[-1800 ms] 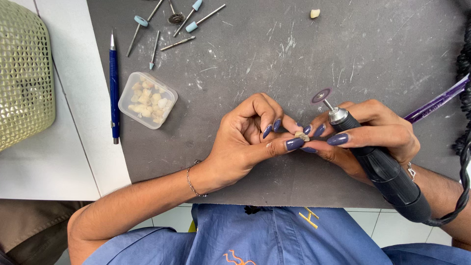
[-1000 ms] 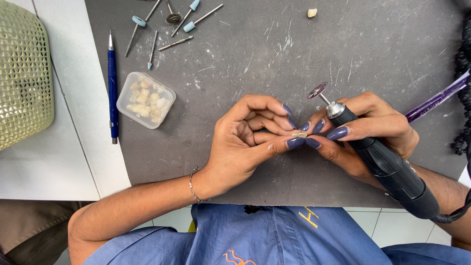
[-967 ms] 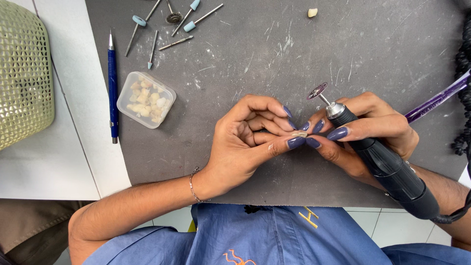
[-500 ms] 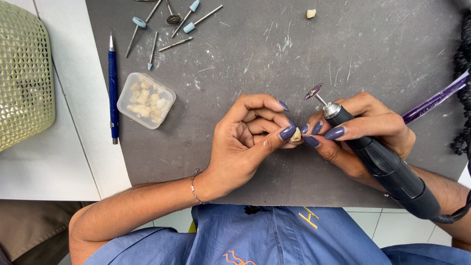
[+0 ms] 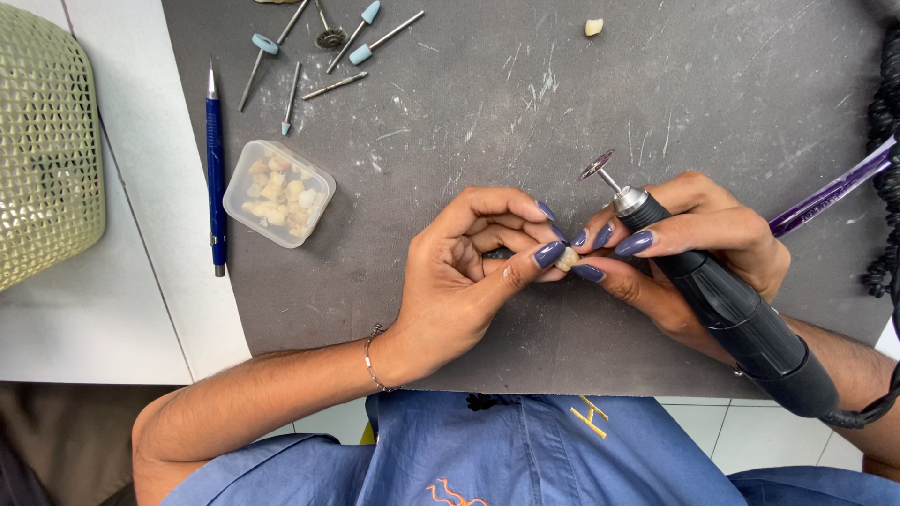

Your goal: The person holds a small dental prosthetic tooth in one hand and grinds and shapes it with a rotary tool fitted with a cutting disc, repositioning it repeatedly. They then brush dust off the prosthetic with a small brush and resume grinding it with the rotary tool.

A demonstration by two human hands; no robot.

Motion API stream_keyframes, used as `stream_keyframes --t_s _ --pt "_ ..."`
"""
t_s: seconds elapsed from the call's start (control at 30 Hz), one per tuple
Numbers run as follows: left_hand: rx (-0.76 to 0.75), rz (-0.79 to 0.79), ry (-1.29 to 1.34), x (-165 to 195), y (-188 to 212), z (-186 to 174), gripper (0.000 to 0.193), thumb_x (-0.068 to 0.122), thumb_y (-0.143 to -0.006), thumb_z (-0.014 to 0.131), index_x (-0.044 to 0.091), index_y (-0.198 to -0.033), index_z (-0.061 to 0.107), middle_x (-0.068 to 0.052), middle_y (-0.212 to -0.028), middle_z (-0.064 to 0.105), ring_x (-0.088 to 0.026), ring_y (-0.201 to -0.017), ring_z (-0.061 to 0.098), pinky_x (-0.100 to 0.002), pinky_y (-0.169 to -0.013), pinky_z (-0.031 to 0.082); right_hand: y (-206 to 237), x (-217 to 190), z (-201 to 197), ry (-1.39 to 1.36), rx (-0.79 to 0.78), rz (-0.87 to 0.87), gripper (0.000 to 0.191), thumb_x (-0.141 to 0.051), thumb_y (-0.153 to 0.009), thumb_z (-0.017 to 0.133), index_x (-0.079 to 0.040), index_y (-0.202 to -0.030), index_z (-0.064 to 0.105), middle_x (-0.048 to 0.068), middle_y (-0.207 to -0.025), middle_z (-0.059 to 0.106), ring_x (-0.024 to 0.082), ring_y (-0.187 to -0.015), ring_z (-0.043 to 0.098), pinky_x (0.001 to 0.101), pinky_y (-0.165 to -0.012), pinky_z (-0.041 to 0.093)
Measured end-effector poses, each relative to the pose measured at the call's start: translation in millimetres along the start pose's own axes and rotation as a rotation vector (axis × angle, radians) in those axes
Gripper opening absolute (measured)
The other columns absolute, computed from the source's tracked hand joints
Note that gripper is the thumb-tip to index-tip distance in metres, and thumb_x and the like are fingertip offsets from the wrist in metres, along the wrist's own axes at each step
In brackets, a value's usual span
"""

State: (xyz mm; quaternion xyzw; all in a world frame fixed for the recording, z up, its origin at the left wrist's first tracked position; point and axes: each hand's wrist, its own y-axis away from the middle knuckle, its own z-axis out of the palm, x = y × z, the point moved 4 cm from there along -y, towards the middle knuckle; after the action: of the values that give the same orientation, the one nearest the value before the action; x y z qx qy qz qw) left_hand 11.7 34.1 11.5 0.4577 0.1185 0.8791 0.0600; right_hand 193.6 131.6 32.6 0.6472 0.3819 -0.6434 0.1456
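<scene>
Scuffed grey worktop (image 5: 712, 84): your left hand (image 5: 469, 272) fingers re-pinched the small tooth piece (image 5: 565, 260) tighter; right hand (image 5: 698, 244) gripped the rotary handpiece (image 5: 741, 314), disc (image 5: 596, 166) lifted clear.

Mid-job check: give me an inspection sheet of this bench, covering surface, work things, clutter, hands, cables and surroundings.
Surface: dark grey mat, scratched and dusted white, on a white table.
Work things: small cream tooth-like piece pinched at the fingertips; black rotary handpiece with a disc bit, disc clear of the piece.
Clutter: burs and polishing points; clear box of cream pieces; blue pen; loose cream piece; purple tool.
Hands: left hand holds the piece; right hand grips the handpiece.
Cables: black cord at the handpiece's rear.
Surroundings: green perforated basket, left.
</scene>
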Motion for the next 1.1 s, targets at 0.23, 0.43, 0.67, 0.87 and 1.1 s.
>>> stream_keyframes --t_s 0.23,0.43,0.67,0.87,1.1 --pt "-0.025 0.025 0.007 6.0 -2.9 -0.3 0.037 -0.005 -0.104 0.063 -0.006 -0.137 0.047 -0.016 -0.123 0.062 -0.019 -0.120 0.069 -0.033 -0.107 0.063 -1.9 -0.1 -1.7 -0.001 -0.016 0.017 0.048 0.005 -0.085 0.078 -0.011 -0.119 0.047 0.013 -0.110 0.061 0.024 -0.101 0.075 0.0331 -0.083 0.071" --pt "-0.033 0.009 0.034 1.8 -1.6 -1.7 0.039 -0.008 -0.102 0.067 -0.005 -0.136 0.048 -0.014 -0.120 0.061 -0.020 -0.120 0.068 -0.033 -0.110 0.062 0.0 1.6 -3.7 -0.025 -0.004 0.051 0.048 0.005 -0.084 0.078 -0.010 -0.117 0.046 0.013 -0.110 0.059 0.024 -0.100 0.075 0.0352 -0.085 0.071" --pt "-0.016 -0.034 0.073 -2.9 0.5 -3.8 0.033 -0.004 -0.106 0.065 -0.006 -0.136 0.051 -0.018 -0.118 0.066 -0.020 -0.111 0.071 -0.034 -0.102 0.065 2.6 1.7 -2.6 -0.033 0.001 -0.024 0.051 0.007 -0.082 0.079 -0.012 -0.116 0.047 0.013 -0.111 0.058 0.024 -0.098 0.074 0.0400 -0.088 0.071" --pt "-0.062 -0.011 0.130 1.7 -0.9 -2.4 0.036 -0.002 -0.108 0.062 -0.004 -0.140 0.046 -0.016 -0.123 0.064 -0.018 -0.111 0.071 -0.034 -0.105 0.064 4.4 4.3 -5.4 -0.055 0.004 -0.052 0.049 0.006 -0.084 0.077 -0.013 -0.116 0.045 0.012 -0.111 0.058 0.023 -0.096 0.076 0.0401 -0.085 0.073" --pt "-0.070 0.004 0.120 1.3 -0.1 -3.0 0.038 -0.006 -0.106 0.064 -0.004 -0.139 0.047 -0.016 -0.117 0.064 -0.017 -0.108 0.071 -0.031 -0.100 0.064 4.6 5.1 -9.6 0.015 -0.070 -0.108 0.053 0.005 -0.082 0.080 -0.016 -0.121 0.051 0.010 -0.107 0.063 0.027 -0.094 0.077 0.0414 -0.078 0.072"
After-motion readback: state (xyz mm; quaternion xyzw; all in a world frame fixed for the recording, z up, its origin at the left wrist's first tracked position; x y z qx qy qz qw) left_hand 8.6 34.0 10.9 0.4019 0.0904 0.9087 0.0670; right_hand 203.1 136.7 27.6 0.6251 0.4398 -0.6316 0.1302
